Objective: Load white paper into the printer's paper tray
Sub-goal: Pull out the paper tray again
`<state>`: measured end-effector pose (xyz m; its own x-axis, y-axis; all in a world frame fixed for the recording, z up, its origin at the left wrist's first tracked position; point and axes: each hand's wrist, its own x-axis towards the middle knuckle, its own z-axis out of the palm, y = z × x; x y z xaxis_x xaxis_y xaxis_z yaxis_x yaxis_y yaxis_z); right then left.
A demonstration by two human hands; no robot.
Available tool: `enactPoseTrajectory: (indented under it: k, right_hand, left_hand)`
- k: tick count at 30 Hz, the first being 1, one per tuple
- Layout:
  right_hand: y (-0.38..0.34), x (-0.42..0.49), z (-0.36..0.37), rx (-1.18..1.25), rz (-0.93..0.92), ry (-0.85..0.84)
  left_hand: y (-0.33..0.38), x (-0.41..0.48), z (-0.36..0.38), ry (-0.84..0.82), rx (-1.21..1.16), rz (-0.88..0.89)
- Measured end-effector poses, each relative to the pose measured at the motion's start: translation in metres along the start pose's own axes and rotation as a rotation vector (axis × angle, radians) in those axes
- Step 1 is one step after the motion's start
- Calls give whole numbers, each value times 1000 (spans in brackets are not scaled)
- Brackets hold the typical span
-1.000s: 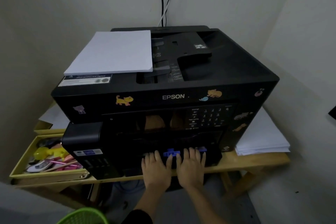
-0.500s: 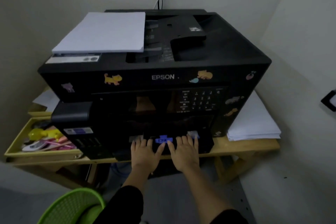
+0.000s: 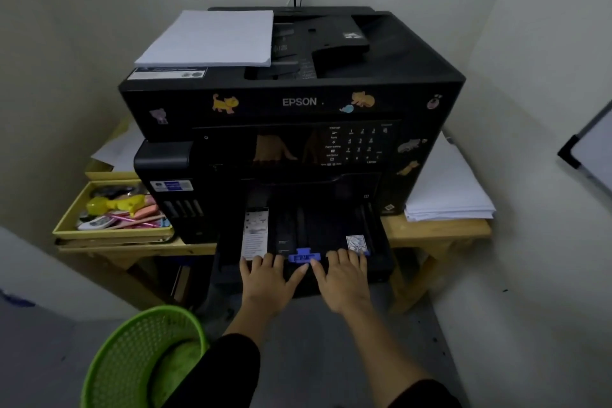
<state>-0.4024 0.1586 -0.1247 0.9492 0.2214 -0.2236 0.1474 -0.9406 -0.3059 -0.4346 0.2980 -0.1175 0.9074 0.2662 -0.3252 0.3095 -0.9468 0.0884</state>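
I watch both hands at the front edge of the paper tray (image 3: 318, 228), which sticks out of the printer (image 3: 291, 129) and looks empty. The left hand (image 3: 266, 281) and right hand (image 3: 346, 278) lie side by side, fingers over the tray's front lip, thumbs either side of the blue guide (image 3: 304, 256); they seem to grip the lip, though I cannot see how the fingertips close past it. None of the paper is in hand. One white stack (image 3: 208, 38) rests on the printer's top left, another pile (image 3: 447, 189) on the table (image 3: 437, 230) beside its right side. By my judgement the tray is open and the loading itself is all left to do. The tray's floor is dark, its labels unreadable.
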Motion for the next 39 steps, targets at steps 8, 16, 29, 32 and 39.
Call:
enactPoseTrajectory:
  k: [8, 16, 29, 32, 39]
  right_hand:
    - [5, -47, 8, 6, 32, -28]
    - [8, -83, 21, 1, 28, 8]
    - [10, -115, 26, -10, 54, 34]
    - [10, -116, 27, -10, 57, 34]
    - [5, -118, 27, 6, 84, 76]
  left_hand:
    - [-7, -45, 16, -33, 20, 42]
    - [-12, -77, 28, -40, -37, 53]
    - [-19, -108, 39, -13, -7, 98]
    - [-19, -111, 39, -8, 4, 113]
    - [-20, -113, 40, 13, 52, 135]
